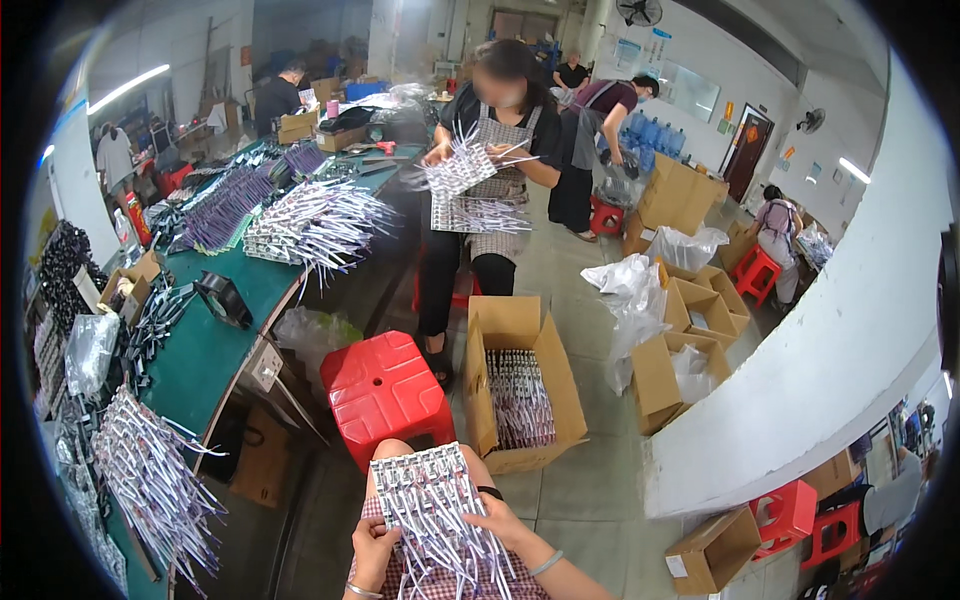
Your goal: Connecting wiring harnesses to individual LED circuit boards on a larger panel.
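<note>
A panel of small circuit boards [420, 472] with many thin white and purple wires rests over my lap, its wires hanging toward me. My left hand [374, 545] pinches the panel's left side among the wires. On the opposite side, my right hand [502, 520] is closed on the panel's edge and some wires; part of its grip is hidden. Just ahead stands an open cardboard box [480, 405] with stacked wired panels [520, 398] inside. Left of it is a red plastic stool [385, 385].
A co-worker seated opposite holds a similar wired panel [465, 165]. Along the left runs a green workbench [205, 345] with piles of wired boards [315, 225], cables and a small black fan [222, 300]. To the right are open boxes [690, 320] and a white wall [800, 380].
</note>
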Demonstrator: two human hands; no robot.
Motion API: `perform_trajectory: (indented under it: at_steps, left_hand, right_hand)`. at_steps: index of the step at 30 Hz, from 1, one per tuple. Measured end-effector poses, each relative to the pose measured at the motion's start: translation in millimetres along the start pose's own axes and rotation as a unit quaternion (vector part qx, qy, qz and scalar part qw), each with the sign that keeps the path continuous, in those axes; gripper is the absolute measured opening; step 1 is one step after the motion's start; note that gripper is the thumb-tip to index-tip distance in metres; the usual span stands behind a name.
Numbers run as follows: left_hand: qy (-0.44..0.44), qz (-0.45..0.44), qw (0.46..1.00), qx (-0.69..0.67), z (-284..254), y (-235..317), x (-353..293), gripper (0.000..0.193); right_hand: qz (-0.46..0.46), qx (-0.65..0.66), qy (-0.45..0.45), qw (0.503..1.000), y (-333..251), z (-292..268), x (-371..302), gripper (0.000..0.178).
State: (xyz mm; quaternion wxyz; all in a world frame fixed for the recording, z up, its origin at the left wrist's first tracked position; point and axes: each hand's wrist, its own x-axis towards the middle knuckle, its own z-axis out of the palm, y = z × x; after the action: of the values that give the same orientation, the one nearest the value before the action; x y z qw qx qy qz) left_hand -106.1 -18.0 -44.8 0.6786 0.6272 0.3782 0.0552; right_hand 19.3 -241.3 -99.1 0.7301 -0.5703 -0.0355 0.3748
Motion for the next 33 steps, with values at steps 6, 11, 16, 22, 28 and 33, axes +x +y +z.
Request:
perform_trajectory:
  at_steps: [6,11,16,22,28,33]
  left_hand:
    - [-0.092,0.028,0.978,-0.185,0,13,-14,0.037]
    - [-0.139,-0.071,0.960,-0.232,6,15,-22,0.035]
    - [-0.127,-0.020,0.962,-0.241,4,33,-26,0.019]
    - [-0.129,-0.028,0.969,-0.208,0,46,-32,0.021]
    - [-0.087,0.027,0.973,-0.214,-8,67,-45,0.014]
    - [-0.096,0.068,0.977,-0.180,-34,85,-52,0.020]
  right_hand:
    - [-0.048,0.004,0.016,0.999,-19,15,-18,0.050]
    - [-0.091,0.108,-0.002,0.990,-46,28,-19,0.048]
    - [-0.051,0.103,-0.032,0.993,-63,33,-19,0.052]
    - [-0.052,0.102,-0.034,0.993,-67,36,-22,0.047]
    - [-0.031,0.110,-0.008,0.993,-72,57,-37,0.048]
    - [-0.019,0.118,-0.061,0.991,-79,81,-67,0.044]
